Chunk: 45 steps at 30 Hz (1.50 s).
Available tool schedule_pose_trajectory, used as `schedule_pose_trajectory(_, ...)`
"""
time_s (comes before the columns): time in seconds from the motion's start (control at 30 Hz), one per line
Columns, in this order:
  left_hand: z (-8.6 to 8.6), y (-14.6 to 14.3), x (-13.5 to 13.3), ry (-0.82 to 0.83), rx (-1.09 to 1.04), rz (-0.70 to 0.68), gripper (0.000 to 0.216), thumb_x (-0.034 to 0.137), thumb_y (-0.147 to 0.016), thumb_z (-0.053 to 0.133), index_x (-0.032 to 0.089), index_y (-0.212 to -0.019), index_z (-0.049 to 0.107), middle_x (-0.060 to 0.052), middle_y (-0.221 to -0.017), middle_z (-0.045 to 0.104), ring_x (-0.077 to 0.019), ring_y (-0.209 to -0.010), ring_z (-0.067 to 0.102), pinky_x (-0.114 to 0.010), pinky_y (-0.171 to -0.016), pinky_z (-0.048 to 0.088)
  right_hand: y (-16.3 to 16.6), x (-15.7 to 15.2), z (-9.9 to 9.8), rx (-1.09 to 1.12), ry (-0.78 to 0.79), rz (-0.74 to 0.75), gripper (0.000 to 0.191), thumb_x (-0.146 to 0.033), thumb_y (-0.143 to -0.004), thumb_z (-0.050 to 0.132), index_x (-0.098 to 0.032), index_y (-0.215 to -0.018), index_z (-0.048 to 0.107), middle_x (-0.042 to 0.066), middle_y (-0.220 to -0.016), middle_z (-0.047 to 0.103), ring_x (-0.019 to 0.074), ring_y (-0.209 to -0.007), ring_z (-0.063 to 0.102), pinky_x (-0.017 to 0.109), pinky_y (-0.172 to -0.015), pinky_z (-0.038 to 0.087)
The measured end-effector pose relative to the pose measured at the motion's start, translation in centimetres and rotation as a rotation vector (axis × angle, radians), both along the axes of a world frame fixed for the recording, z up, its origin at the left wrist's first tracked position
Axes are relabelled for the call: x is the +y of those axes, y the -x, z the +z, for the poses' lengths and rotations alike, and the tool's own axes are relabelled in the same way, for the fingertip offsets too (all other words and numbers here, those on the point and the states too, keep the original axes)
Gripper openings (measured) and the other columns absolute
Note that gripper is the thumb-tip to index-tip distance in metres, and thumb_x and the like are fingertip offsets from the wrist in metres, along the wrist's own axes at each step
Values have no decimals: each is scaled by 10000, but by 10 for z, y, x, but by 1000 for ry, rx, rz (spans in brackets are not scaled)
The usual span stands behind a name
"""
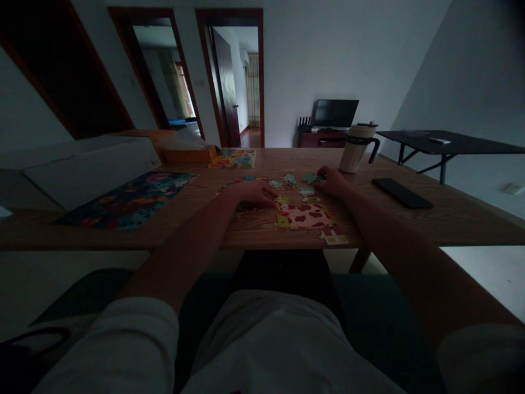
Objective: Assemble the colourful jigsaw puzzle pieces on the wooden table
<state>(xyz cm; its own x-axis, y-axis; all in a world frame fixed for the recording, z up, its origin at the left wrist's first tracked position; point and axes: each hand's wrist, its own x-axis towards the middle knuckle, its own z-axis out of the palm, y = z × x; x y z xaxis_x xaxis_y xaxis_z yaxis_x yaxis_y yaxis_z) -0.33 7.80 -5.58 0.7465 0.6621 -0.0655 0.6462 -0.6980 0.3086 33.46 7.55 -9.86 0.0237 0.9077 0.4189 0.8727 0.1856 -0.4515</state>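
I sit at a wooden table with a partly assembled jigsaw showing a pink-and-red spotted patch in front of me. Loose puzzle pieces lie scattered just beyond it. My left hand rests flat on the table at the jigsaw's left edge, fingers stretched toward the pieces. My right hand is curled over a greenish piece at the far right of the loose pieces; whether it grips that piece is unclear in the dim light.
A white lidded mug stands right of my right hand, a black phone further right. A finished dark puzzle lies at left, another colourful one and an orange box behind. A black side table stands beyond.
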Motion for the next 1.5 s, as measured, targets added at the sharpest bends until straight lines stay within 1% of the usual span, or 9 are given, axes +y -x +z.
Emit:
schedule_pose_trajectory(0.17, 2, -3, -3, 16, 2, -14, 624, 635, -763, 731, 272, -1269, 754, -73, -1375, 685, -289, -1263, 603, -336, -1085, 397, 3, 1, 4, 125, -96, 78, 291, -172, -720, 704, -228, -990, 610, 90, -1035, 711, 263, -914, 683, 423, -886, 560)
schedule_pose_trajectory(0.4, 2, -4, -4, 27, 14, -12, 615, 617, -779, 726, 260, -1279, 746, -71, -1384, 682, -265, -1199, 638, -313, -1044, 427, 16, -9, 10, 370, -97, 210, 390, -145, -693, 675, -202, -1074, 612, 106, -1173, 687, 228, -884, 709, 416, -849, 607)
schedule_pose_trajectory(0.67, 3, -4, -7, 25, -26, 26, 575, 611, -744, 767, 289, -1221, 773, -66, -1326, 713, -280, -1179, 651, -330, -1036, 435, 20, -15, 13, 313, -26, 215, 471, -171, -783, 702, -205, -1248, 628, 118, -1269, 674, 237, -985, 710, 363, -863, 613)
schedule_pose_trajectory(0.93, 2, -3, -7, 32, -43, 31, 565, 601, -737, 772, 286, -1205, 776, -66, -1321, 713, -280, -1149, 660, -335, -1010, 451, 28, -17, 13, 289, 9, 248, 588, -173, -802, 717, -229, -1369, 574, 112, -1330, 668, 200, -899, 724, 343, -829, 619)
schedule_pose_trajectory(1.07, 2, -2, -6, 38, -35, 47, 577, 622, -730, 767, 308, -1213, 771, -54, -1301, 722, -277, -1133, 663, -340, -1002, 457, 30, -16, 10, 268, 88, 279, 477, -152, -825, 717, -226, -1281, 599, 96, -1115, 759, 223, -916, 736, 373, -848, 614)
schedule_pose_trajectory(1.23, 2, -3, -6, 18, -28, 30, 588, 616, -746, 751, 288, -1234, 761, -68, -1339, 699, -275, -1167, 647, -335, -1024, 444, 32, -15, 10, 269, 31, 277, 280, -88, -800, 695, -200, -1051, 646, 81, -984, 777, 225, -921, 745, 394, -881, 598)
schedule_pose_trajectory(1.3, 2, -3, -6, 12, -31, 35, 580, 613, -743, 753, 292, -1226, 763, -66, -1329, 704, -274, -1157, 649, -337, -1024, 445, 33, -16, 12, 253, 28, 274, 187, -48, -769, 660, -195, -885, 652, 86, -996, 774, 230, -957, 740, 405, -921, 591)
schedule_pose_trajectory(1.37, 2, -2, -6, 8, -37, 38, 564, 607, -744, 751, 296, -1215, 767, -66, -1320, 708, -275, -1147, 650, -343, -1024, 446, 35, -19, 14, 251, 42, 291, 195, -9, -732, 627, -200, -770, 634, 96, -1094, 764, 237, -1032, 729, 408, -967, 582)
schedule_pose_trajectory(1.5, 3, -1, -6, 8, -26, 41, 569, 623, -757, 731, 301, -1225, 760, -66, -1325, 705, -267, -1139, 651, -337, -1019, 448, 38, -24, 17, 277, 102, 308, 246, 39, -705, 580, -204, -722, 618, 101, -1198, 744, 250, -1094, 723, 404, -973, 590)
